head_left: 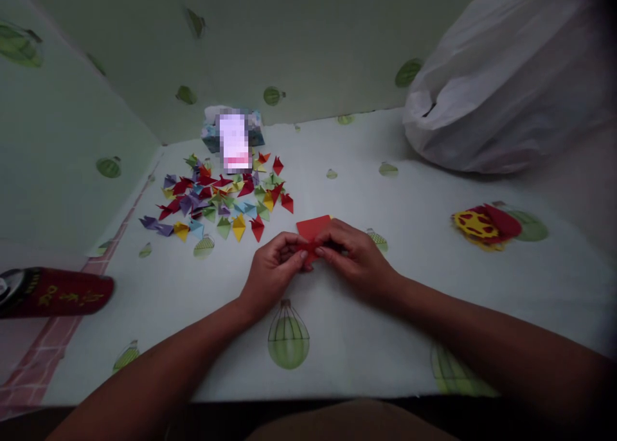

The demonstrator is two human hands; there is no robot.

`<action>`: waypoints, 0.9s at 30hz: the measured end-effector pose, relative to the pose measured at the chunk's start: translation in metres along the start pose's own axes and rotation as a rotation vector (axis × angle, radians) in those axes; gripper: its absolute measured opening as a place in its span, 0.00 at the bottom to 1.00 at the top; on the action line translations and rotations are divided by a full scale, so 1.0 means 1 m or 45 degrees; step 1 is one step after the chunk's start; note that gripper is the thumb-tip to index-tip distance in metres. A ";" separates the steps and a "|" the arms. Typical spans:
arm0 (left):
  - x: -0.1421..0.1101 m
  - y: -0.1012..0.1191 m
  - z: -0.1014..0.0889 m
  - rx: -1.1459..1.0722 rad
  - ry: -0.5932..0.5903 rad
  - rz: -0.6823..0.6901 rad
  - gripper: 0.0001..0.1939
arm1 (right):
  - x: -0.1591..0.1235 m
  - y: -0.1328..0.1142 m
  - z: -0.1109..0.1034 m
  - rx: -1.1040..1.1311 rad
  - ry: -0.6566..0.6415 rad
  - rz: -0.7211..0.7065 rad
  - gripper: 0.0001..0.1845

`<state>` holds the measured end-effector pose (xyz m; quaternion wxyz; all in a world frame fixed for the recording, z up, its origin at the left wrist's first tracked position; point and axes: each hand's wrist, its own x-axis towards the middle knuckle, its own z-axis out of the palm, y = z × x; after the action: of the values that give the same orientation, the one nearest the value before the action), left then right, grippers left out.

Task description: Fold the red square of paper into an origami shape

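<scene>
My left hand [277, 261] and my right hand [354, 258] meet over the middle of the table. Thumbs and fingers of both pinch a small piece of red paper [312, 253], whose folds are largely hidden by the fingertips. Just beyond them shows flat red paper [312, 225], with a sliver of yellow by the right knuckles; whether it joins the pinched piece I cannot tell. Farther off to the left lies a loose spread of small folded paper birds [238, 227] in red, yellow, green, blue and purple.
Behind the birds, a phone [235, 139] with a lit, blurred screen leans against a tissue box [209, 135]. A red can [62, 292] is at the left edge. On the right are a white plastic bag [486, 107] and a red-and-yellow item [482, 225]. Walls border the back and left.
</scene>
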<state>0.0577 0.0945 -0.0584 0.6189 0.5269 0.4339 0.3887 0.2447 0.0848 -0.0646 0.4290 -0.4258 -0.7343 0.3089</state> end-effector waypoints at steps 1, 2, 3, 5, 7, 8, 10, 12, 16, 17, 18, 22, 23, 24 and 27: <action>0.000 0.000 -0.001 -0.013 0.015 -0.022 0.08 | 0.000 0.000 -0.001 0.000 -0.021 0.008 0.07; 0.001 0.000 -0.001 -0.030 0.040 -0.038 0.09 | 0.001 0.000 -0.001 -0.001 -0.042 0.019 0.06; 0.002 -0.001 -0.002 -0.051 0.065 -0.052 0.10 | 0.001 0.000 -0.002 0.002 -0.061 0.033 0.04; 0.003 -0.002 -0.003 -0.100 0.116 -0.075 0.11 | 0.001 0.001 -0.003 0.010 -0.085 0.055 0.01; 0.004 -0.003 -0.004 -0.154 0.144 -0.113 0.12 | 0.002 0.002 -0.003 0.017 -0.095 0.063 0.01; 0.005 -0.003 -0.004 -0.178 0.149 -0.132 0.13 | 0.001 0.003 -0.003 0.019 -0.094 0.062 0.01; 0.005 -0.004 -0.004 -0.207 0.144 -0.156 0.13 | 0.001 0.004 -0.003 0.026 -0.090 0.058 0.00; 0.005 -0.004 -0.004 -0.216 0.129 -0.146 0.12 | 0.001 0.005 -0.003 0.043 -0.090 0.065 0.01; 0.004 -0.004 -0.004 -0.219 0.102 -0.112 0.11 | 0.001 0.005 -0.002 0.076 -0.084 0.099 0.02; 0.004 -0.003 -0.004 -0.219 0.096 -0.111 0.12 | 0.001 0.005 -0.002 0.081 -0.077 0.103 0.02; 0.004 -0.003 -0.004 -0.219 0.092 -0.112 0.12 | 0.001 0.004 -0.002 0.085 -0.071 0.108 0.02; 0.004 -0.004 -0.004 -0.225 0.096 -0.137 0.13 | 0.002 0.003 -0.003 0.096 -0.064 0.111 0.03; 0.004 -0.004 -0.004 -0.227 0.096 -0.140 0.14 | 0.002 0.003 -0.003 0.097 -0.063 0.107 0.03; 0.004 -0.004 -0.005 -0.229 0.092 -0.140 0.13 | 0.002 0.003 -0.003 0.096 -0.061 0.101 0.03; 0.004 -0.006 -0.006 -0.244 0.062 -0.130 0.12 | 0.002 0.003 -0.003 0.084 -0.047 0.084 0.04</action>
<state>0.0539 0.0996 -0.0651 0.6746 0.4331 0.4359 0.4090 0.2479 0.0885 -0.0647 0.4189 -0.4297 -0.7170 0.3546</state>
